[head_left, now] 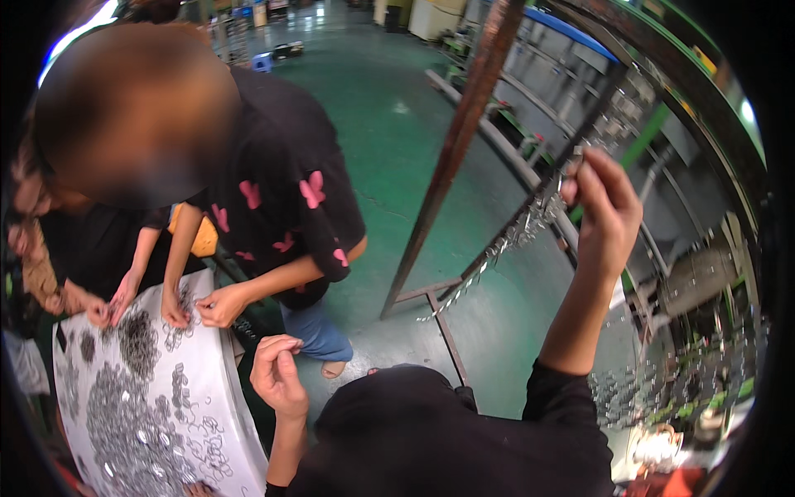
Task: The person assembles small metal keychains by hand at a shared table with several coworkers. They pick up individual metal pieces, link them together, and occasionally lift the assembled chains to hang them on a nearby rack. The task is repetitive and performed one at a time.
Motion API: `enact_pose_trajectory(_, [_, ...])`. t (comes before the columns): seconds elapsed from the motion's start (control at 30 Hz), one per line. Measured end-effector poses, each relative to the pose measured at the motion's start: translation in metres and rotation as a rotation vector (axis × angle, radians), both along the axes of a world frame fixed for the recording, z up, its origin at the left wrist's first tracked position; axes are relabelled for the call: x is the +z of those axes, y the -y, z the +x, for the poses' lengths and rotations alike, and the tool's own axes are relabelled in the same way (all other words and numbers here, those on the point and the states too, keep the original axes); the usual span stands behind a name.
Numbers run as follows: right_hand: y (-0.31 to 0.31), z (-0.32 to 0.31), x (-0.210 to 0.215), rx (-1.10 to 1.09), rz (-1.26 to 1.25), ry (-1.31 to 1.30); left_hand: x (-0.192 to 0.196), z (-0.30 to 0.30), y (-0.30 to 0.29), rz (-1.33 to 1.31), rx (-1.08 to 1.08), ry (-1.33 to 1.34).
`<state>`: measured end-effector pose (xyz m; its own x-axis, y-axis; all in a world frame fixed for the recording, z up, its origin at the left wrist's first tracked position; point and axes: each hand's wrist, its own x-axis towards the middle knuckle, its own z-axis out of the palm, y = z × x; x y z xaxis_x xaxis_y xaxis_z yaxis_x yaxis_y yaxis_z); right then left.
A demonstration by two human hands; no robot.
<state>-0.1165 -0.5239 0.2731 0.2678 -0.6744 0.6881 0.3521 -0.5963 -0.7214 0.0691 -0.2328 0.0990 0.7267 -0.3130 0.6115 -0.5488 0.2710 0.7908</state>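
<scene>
My right hand (610, 211) is raised beside a rusty metal rack (455, 149). Its thumb and fingertips pinch a small shiny metal piece (578, 152), whose exact kind is too small to tell. Just beyond those fingers, a row of silvery metal pieces (537, 217) hangs along the rack's slanting bar. Lower and to the left, my left hand (280, 378) is held up near the edge of a white-covered table (234, 402). Its fingers are curled toward the thumb; anything between them is hidden or too small to name.
Flat metal pieces (137, 427) and thin wire loops (207, 447) lie in heaps on the table. A co-worker in a black shirt with pink shapes (286, 166) leans over it; other hands (112, 306) work alongside. More pieces hang at right (662, 385). The floor (389, 124) is green.
</scene>
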Motion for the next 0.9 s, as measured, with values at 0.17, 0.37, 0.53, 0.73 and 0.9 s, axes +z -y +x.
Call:
enact_pose_trajectory(0.17, [0.056, -0.021, 0.045, -0.176, -0.094, 0.046, -0.008, 0.000, 0.004, 0.000, -0.015, -0.043])
enact_pose_trajectory(0.37, [0.112, -0.038, 0.085, -0.186, -0.186, 0.113, -0.016, 0.000, 0.015, -0.011, -0.014, -0.080])
enact_pose_trajectory(0.53, [0.153, -0.044, 0.108, -0.271, -0.093, 0.143, -0.018, -0.001, 0.024, -0.001, -0.034, -0.081])
enact_pose_trajectory(0.73, [0.188, -0.045, 0.129, -0.360, -0.178, 0.130, -0.021, -0.004, 0.031, 0.025, -0.005, -0.081])
enact_pose_trajectory(0.9, [0.219, -0.043, 0.145, -0.332, -0.201, 0.150, -0.024, -0.005, 0.037, 0.027, 0.019, -0.094])
